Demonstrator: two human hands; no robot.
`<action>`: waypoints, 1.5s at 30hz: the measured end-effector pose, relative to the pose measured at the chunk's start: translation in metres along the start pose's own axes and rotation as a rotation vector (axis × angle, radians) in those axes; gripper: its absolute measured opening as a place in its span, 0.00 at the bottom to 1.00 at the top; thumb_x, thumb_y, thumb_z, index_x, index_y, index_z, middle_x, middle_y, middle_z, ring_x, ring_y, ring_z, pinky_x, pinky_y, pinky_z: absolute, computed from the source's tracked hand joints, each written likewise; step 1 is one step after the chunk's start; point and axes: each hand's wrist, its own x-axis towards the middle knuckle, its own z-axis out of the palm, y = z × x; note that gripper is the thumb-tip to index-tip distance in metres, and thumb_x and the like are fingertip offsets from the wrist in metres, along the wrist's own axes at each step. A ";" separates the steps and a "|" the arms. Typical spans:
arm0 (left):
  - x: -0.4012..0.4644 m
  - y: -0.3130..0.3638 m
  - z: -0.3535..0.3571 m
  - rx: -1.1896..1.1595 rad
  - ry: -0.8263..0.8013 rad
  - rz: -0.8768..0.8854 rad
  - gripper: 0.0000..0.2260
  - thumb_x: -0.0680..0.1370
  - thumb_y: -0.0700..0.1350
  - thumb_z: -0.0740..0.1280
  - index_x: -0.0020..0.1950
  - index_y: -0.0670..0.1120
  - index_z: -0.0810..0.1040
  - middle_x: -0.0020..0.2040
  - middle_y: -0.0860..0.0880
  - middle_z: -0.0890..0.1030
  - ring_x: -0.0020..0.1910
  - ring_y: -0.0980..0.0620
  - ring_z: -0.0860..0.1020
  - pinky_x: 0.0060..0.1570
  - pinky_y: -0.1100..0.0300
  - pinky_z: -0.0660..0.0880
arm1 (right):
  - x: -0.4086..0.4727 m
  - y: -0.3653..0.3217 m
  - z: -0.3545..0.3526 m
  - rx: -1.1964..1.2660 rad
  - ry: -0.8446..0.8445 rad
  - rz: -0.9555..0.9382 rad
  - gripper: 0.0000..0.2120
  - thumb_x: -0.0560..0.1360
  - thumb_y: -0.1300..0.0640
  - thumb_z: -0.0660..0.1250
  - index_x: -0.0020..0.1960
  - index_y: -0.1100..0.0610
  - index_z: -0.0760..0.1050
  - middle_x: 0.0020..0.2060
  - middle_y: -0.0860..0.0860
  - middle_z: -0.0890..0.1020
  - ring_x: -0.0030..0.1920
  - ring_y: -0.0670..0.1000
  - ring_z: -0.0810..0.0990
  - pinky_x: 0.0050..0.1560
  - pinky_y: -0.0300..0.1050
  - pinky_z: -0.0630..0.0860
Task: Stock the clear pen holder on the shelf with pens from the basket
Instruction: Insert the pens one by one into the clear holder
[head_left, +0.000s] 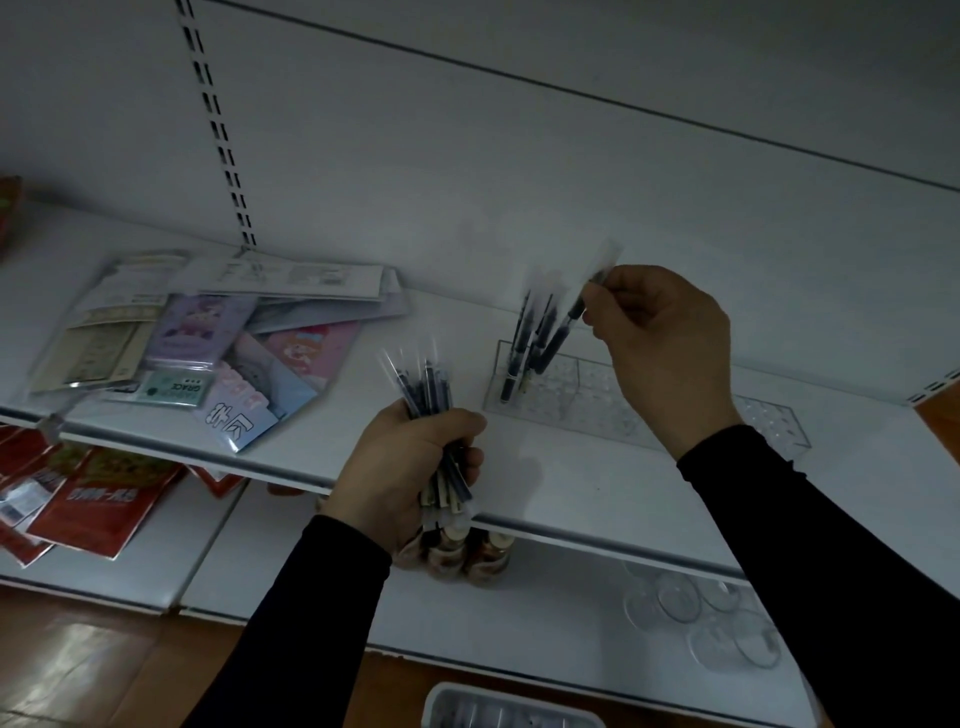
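Pinching one slim wrapped pen (576, 312) over the clear holder (550, 395), right hand (660, 338); left hand (415, 467) grips a bundle (426, 395).

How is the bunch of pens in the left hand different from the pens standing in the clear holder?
The bundle of pens is gripped in the left hand, in front of the shelf; the pens in the holder stand on the shelf in the clear pen holder. The bundle is packed tight; the holder pens lean apart, and the right hand pinches one. Both sets look dark, in clear sleeves.
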 end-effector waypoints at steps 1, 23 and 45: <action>0.000 0.000 0.000 0.000 0.000 0.001 0.04 0.74 0.33 0.69 0.42 0.38 0.74 0.26 0.46 0.74 0.22 0.52 0.76 0.24 0.63 0.74 | -0.001 0.001 0.001 0.002 -0.007 0.004 0.02 0.76 0.55 0.69 0.48 0.52 0.79 0.40 0.47 0.84 0.41 0.45 0.83 0.49 0.38 0.80; -0.001 -0.002 0.000 0.065 -0.034 0.027 0.06 0.73 0.34 0.70 0.42 0.39 0.74 0.29 0.44 0.74 0.24 0.50 0.76 0.26 0.61 0.75 | -0.020 0.014 0.016 -0.132 -0.081 0.044 0.04 0.75 0.53 0.70 0.45 0.52 0.78 0.37 0.39 0.79 0.37 0.32 0.77 0.39 0.22 0.70; -0.022 -0.026 0.032 0.433 -0.293 0.158 0.04 0.78 0.40 0.66 0.48 0.43 0.80 0.29 0.55 0.79 0.28 0.56 0.74 0.29 0.65 0.72 | -0.053 0.010 -0.015 0.292 -0.625 0.691 0.06 0.74 0.65 0.69 0.39 0.63 0.82 0.31 0.54 0.82 0.32 0.46 0.81 0.37 0.37 0.80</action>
